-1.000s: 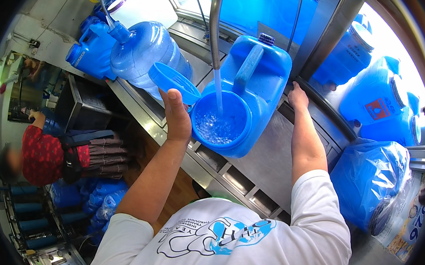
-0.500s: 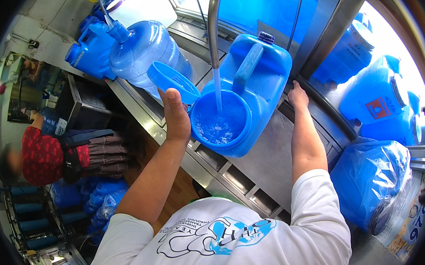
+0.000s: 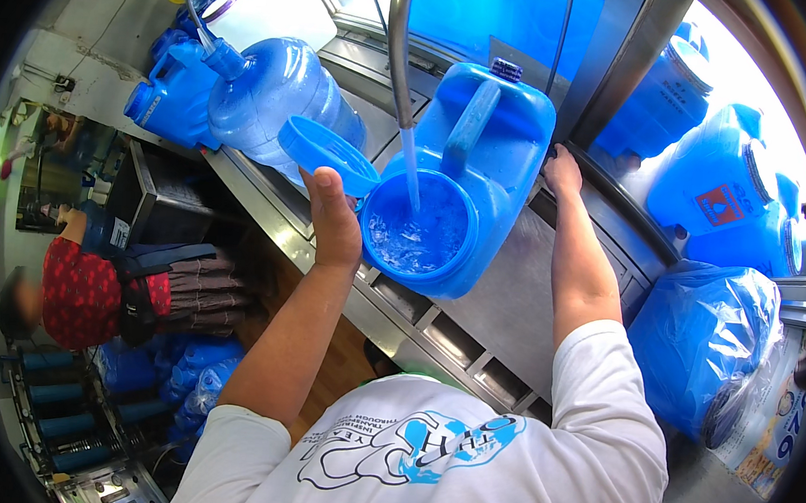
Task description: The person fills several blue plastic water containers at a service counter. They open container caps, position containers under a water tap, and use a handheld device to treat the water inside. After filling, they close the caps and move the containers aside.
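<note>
In my left hand (image 3: 335, 223) is a round blue screw lid (image 3: 328, 157), held tilted beside the mouth of a blue water jug (image 3: 506, 179). Water runs from a metal spout with a pale tube end (image 3: 409, 149) into that wide mouth, and the water inside (image 3: 418, 234) is churning. The jug has a moulded handle (image 3: 472, 130) and a small dark cap at its far end. My right hand (image 3: 564, 172) reaches past the jug's right side, its fingers closed at a dark spot by the metal rail; what they grip is too small to make out.
A clear blue round bottle (image 3: 287, 103) with a hose at its neck lies left of the jug on the steel counter (image 3: 513, 287). More blue containers (image 3: 716, 189) stand at the right, one in plastic wrap (image 3: 701, 338). A person in red (image 3: 82, 294) works at the left.
The water inside the jug seems a little higher and spreads wider. My right hand has shifted very slightly; my left hand and the lid stay almost where they were.
</note>
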The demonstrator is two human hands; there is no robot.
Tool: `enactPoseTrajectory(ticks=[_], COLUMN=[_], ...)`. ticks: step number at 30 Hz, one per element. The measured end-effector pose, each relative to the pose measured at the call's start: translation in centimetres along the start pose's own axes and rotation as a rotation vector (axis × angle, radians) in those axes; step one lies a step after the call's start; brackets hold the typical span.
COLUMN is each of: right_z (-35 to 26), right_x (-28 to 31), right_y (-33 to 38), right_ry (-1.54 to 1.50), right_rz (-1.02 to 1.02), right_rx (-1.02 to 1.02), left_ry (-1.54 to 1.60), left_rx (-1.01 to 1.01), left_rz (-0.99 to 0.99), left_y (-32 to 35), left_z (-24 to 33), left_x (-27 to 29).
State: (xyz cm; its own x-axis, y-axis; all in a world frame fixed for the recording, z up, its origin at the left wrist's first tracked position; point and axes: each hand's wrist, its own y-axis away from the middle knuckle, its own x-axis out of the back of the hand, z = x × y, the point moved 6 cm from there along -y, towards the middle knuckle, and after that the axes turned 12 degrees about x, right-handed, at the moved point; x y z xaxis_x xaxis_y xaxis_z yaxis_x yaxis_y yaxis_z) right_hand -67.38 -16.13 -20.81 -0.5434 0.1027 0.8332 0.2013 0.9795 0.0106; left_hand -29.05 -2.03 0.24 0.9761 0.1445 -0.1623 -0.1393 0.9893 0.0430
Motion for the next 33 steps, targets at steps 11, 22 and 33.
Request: enactPoseTrajectory(ticks=[11, 22, 33], right_z=[0.5, 2.7, 2.6], right_x=[0.2, -1.6, -1.5], right_y=[1.1, 1.5, 1.5], right_ry=[0.031, 0.028, -0.002], right_rz=[0.010, -0.013, 0.007], right_rx=[0.030, -0.075, -0.082], left_ry=[0.045, 0.071, 0.093], left_rx=[-0.002, 0.022, 0.040], left_rz=[-0.023, -0.022, -0.009], left_y=[0.1, 0.1, 0.4], left_z=[0.0, 0.1, 0.1], left_x=[-0.1, -0.2, 0.0])
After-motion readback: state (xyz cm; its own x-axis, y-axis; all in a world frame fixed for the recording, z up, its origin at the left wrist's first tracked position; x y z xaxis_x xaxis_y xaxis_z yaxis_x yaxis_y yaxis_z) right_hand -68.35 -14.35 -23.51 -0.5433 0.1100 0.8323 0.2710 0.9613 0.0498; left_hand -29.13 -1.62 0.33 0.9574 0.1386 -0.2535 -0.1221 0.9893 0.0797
